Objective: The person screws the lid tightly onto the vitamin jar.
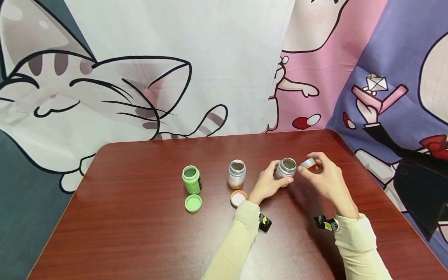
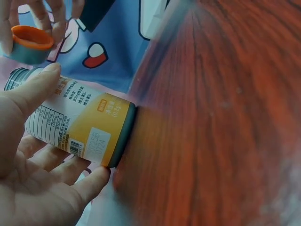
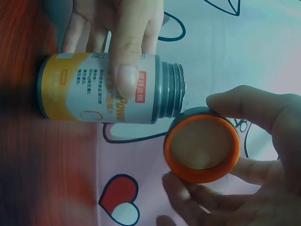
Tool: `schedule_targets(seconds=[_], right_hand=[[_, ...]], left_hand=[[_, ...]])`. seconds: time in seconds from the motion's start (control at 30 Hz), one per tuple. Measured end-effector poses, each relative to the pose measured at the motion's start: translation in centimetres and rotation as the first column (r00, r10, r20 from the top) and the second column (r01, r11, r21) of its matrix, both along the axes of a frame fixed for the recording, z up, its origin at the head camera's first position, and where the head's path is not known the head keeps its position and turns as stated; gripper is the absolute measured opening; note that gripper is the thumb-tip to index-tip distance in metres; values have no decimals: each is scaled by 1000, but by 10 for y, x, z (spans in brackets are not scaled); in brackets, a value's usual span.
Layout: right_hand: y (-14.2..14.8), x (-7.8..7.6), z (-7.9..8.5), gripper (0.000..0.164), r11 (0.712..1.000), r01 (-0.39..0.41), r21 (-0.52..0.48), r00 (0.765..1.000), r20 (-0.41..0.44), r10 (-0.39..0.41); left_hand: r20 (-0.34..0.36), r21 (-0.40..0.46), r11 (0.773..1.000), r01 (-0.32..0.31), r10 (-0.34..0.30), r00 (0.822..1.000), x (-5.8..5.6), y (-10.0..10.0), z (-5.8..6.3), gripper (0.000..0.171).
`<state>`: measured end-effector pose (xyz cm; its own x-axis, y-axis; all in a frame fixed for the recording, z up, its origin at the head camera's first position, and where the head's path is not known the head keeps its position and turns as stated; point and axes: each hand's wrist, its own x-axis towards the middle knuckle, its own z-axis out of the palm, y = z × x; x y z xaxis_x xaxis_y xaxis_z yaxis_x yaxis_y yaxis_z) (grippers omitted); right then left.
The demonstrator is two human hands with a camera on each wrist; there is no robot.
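Note:
My left hand (image 1: 268, 184) grips a pill bottle (image 2: 84, 117) with a white and yellow label and a grey threaded neck. The bottle stands upright on the table, its mouth uncovered. Just right of the neck, my right hand (image 1: 327, 177) pinches a round screw cap (image 3: 202, 148), grey outside with an orange inner rim. The cap is apart from the bottle and tilted, so its inside faces the right wrist camera. Left of my left hand stands a similar uncapped bottle (image 1: 237, 174), with its orange-rimmed cap (image 1: 238, 198) lying inside up before it.
Farther left on the reddish-brown table (image 1: 140, 233) stands an uncapped green bottle (image 1: 191, 179), a green lid (image 1: 193, 203) lying in front of it. A cartoon-printed cloth (image 1: 210, 58) hangs behind the table's back edge.

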<state>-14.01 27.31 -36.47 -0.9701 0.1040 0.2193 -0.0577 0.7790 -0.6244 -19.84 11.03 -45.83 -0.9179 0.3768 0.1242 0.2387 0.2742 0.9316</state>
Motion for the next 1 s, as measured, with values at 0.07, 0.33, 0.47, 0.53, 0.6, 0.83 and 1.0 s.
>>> schedule_targets(seconds=[0.07,0.33,0.47,0.53,0.6,0.83,1.0], right_hand=[[-1,-1,-1,44,1000,-3,-14,1000,-15,3],[-2,-3,-3,42,999,12,-43,999,-49,-14],[-4,-3,-6,44,998,23,-59,996,-82,-28],[-6,-3,-8,45,997,26,-75,995,-99,-34],[-8,-5,-10,45,995,20,-96,993,-117,-31],[-11,-11,-26,39,975,-85,-206,988,-145,55],[-14,-19,-35,34,951,-162,-264,978,-175,117]], left_hand=[[-1,4,1000,2,-2,1000,0,0,0,61],[-1,-2,1000,1,-1,1000,-1,-2,-1,61],[7,-8,1000,2,-2,1000,0,-1,0,61],[16,-8,1000,2,-2,1000,1,-1,1,60],[22,-4,1000,1,-1,1000,2,-1,1,59],[6,-31,999,11,-11,1000,3,2,0,61],[-9,-46,999,3,-4,1000,2,-1,1,59]])
